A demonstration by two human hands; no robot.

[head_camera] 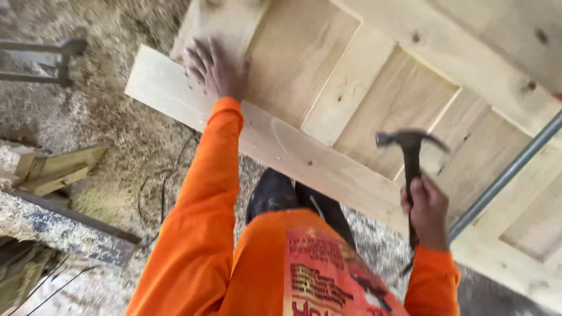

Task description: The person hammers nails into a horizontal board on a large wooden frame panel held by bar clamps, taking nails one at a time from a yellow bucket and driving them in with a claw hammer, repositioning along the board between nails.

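Over the sawdust-covered floor [117, 134], the left hand [213, 67] lies flat with fingers spread on the corner of a pale wooden panelled door [328, 99]. Right hand [426, 212] is wrapped tight around a claw hammer [411, 153], its head raised just above the door's lower rail, next to a grey metal pipe [509, 172].

left hand [215, 69]: flat on wooden panel [328, 88], near its left corner
right hand [426, 212]: over the panel's near edge, gripping hammer [411, 153]
metal pipe [508, 174]: right of hammer, across panel

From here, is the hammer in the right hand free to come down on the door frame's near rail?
Probably yes: the right hand holds the hammer raised, nothing lies between, and the left hand presses far off.
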